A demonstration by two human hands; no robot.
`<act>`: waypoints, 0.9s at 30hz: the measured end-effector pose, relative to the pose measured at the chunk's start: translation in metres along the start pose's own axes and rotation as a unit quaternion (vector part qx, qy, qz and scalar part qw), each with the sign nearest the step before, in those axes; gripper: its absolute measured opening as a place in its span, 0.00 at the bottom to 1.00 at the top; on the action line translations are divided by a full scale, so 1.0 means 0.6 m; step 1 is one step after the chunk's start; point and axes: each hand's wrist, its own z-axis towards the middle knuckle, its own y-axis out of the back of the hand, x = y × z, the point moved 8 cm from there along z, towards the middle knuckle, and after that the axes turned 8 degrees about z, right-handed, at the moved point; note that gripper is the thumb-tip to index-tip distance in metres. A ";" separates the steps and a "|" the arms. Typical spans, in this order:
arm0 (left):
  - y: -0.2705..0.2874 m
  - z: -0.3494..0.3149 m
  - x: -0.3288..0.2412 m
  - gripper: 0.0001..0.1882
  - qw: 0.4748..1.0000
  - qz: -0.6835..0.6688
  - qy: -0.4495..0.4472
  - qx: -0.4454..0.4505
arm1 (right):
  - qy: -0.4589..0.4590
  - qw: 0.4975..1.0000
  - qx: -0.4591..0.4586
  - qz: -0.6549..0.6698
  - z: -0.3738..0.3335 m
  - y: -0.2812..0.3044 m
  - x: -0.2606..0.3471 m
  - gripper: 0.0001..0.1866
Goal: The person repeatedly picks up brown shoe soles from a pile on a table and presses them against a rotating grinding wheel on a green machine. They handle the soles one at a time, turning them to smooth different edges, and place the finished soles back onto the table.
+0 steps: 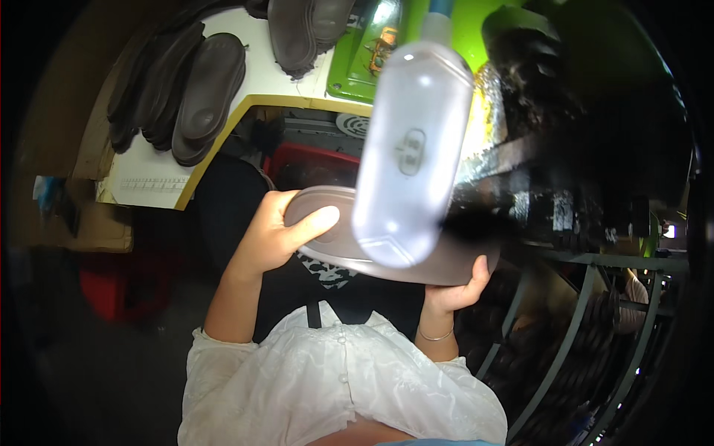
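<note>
A dark grey-brown shoe sole point(338, 245) is stretched crosswise in front of my body, held between both hands. My left hand point(271, 234) grips its left end, the thumb pressed flat on the upper face and the fingers beneath. At the opposite end, my right hand point(457, 290) clasps the near edge with its thumb up; its other fingers are hidden under the sole. A pale, rounded lamp-like housing point(413, 97) with two small buttons hangs above and covers the sole's middle. Dark, blurred machinery point(520, 201) lies beside the sole's right end, part of which is in shadow.
Stacked soles point(212, 97) lie on the white worktable point(152, 178) with a yellow edge; more soles point(301, 33) sit farther back. A green machine point(349, 70) stands beyond. A red bin point(312, 160) is under the table, a red stool-like object point(111, 290) left, a metal rack point(587, 290) right.
</note>
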 end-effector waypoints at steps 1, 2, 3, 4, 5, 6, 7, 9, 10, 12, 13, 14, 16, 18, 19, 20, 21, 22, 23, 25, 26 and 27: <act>0.009 -0.003 0.003 0.14 1.000 0.021 -0.001 -0.007 | -0.001 1.000 0.009 0.002 -0.003 -0.010 -0.008 0.18; 0.019 -0.004 0.007 0.14 0.999 0.042 -0.003 -0.015 | -0.003 1.000 0.017 0.003 -0.005 -0.017 -0.015 0.18; 0.036 -0.007 0.025 0.14 0.999 0.050 0.004 -0.009 | -0.005 1.000 0.028 0.004 -0.008 -0.026 -0.020 0.18; 0.048 -0.011 0.041 0.14 0.998 0.059 0.013 -0.001 | 0.001 0.999 0.046 -0.001 -0.012 -0.035 -0.020 0.17; 0.057 -0.018 0.053 0.14 0.998 0.061 0.031 0.001 | 0.006 0.998 0.064 -0.006 -0.016 -0.045 -0.019 0.16; 0.064 -0.021 0.062 0.15 0.997 0.064 0.046 0.002 | 0.013 0.996 0.083 -0.009 -0.016 -0.057 -0.018 0.16; 0.070 -0.025 0.070 0.15 0.996 0.067 0.060 0.004 | 0.021 0.995 0.102 -0.012 -0.016 -0.067 -0.016 0.15; 0.077 -0.035 0.086 0.18 0.994 0.074 0.073 0.013 | -0.008 0.995 0.102 0.009 -0.011 -0.075 -0.022 0.13; 0.079 -0.041 0.097 0.18 0.995 0.071 0.074 0.015 | -0.018 0.994 0.108 0.022 -0.008 -0.082 -0.025 0.13; 0.080 -0.053 0.113 0.20 0.993 0.067 0.093 0.030 | -0.037 0.988 0.145 0.026 -0.002 -0.091 -0.034 0.15; 0.080 -0.060 0.129 0.21 0.992 0.054 0.108 0.044 | -0.043 0.984 0.175 0.014 0.003 -0.092 -0.038 0.16; 0.080 -0.068 0.148 0.21 0.988 0.063 0.126 0.063 | -0.050 0.977 0.205 0.002 0.005 -0.098 -0.041 0.18; 0.071 -0.083 0.154 0.21 0.980 0.073 0.155 0.101 | -0.098 0.966 0.239 0.007 0.005 -0.134 -0.043 0.17; 0.050 -0.094 0.167 0.21 0.977 0.096 0.128 0.139 | -0.141 0.954 0.264 0.005 0.007 -0.159 -0.058 0.18; 0.036 -0.101 0.168 0.21 0.974 0.099 0.131 0.158 | -0.164 0.946 0.281 -0.014 0.004 -0.170 -0.071 0.19; 0.031 -0.106 0.179 0.21 0.972 0.142 0.120 0.145 | -0.186 0.935 0.299 -0.033 -0.001 -0.181 -0.084 0.20; 0.027 -0.107 0.187 0.21 0.968 0.185 0.111 0.131 | -0.177 0.935 0.306 -0.007 -0.003 -0.199 -0.094 0.21; 0.033 -0.103 0.171 0.19 0.969 0.190 0.141 0.072 | -0.170 0.934 0.315 0.021 -0.007 -0.219 -0.106 0.23; 0.049 -0.101 0.158 0.19 0.972 0.200 0.120 0.023 | -0.192 0.929 0.316 0.029 -0.015 -0.234 -0.118 0.20; 0.092 -0.089 0.130 0.18 0.970 0.222 0.071 -0.066 | -0.231 0.904 0.342 -0.106 -0.016 -0.180 -0.198 0.22; 0.122 -0.083 0.089 0.17 0.955 0.273 0.061 -0.102 | -0.246 0.891 0.354 -0.144 -0.022 -0.168 -0.218 0.23; 0.159 -0.083 0.043 0.17 0.948 0.262 0.004 -0.182 | -0.259 0.883 0.364 -0.144 -0.034 -0.177 -0.213 0.22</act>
